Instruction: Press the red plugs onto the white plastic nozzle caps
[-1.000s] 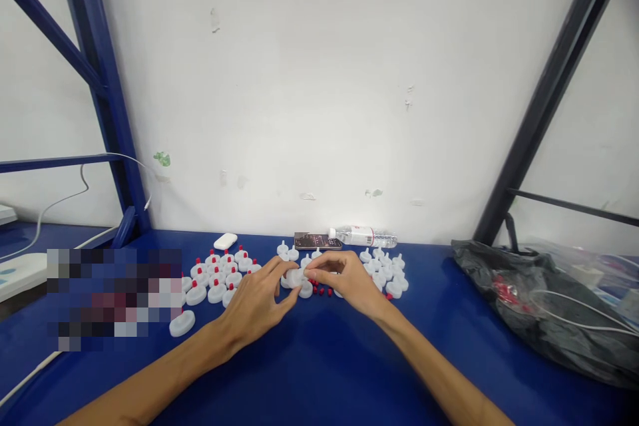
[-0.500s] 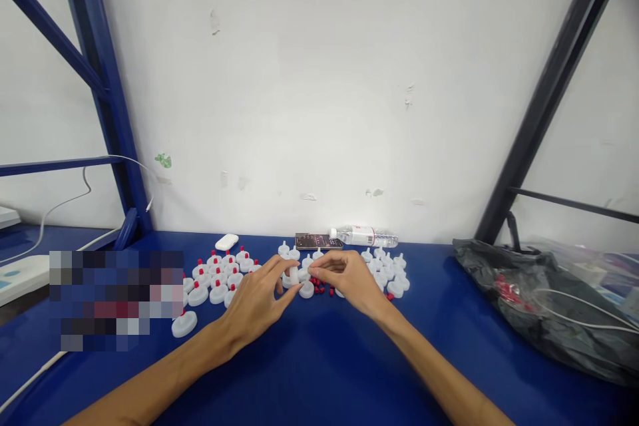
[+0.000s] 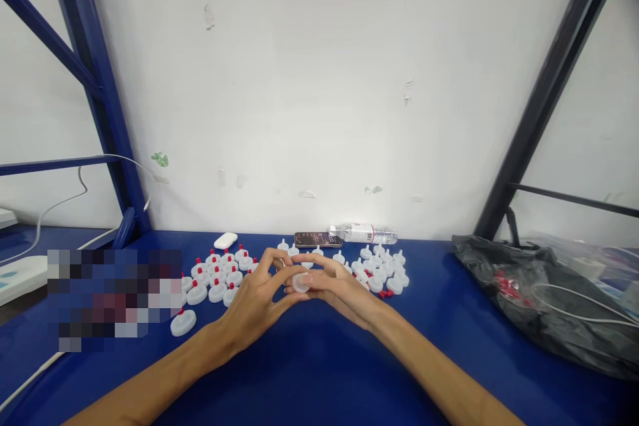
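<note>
At six o'clock in my view, I have the left hand (image 3: pixel 255 291) and right hand (image 3: pixel 344 287) clamped on one white cap (image 3: pixel 300 283), presumably light, stiff and smooth, best held by its rim.

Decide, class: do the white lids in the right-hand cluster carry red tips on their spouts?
No, these white lids show bare white spouts, with small red caps lying loose beside them.
</note>
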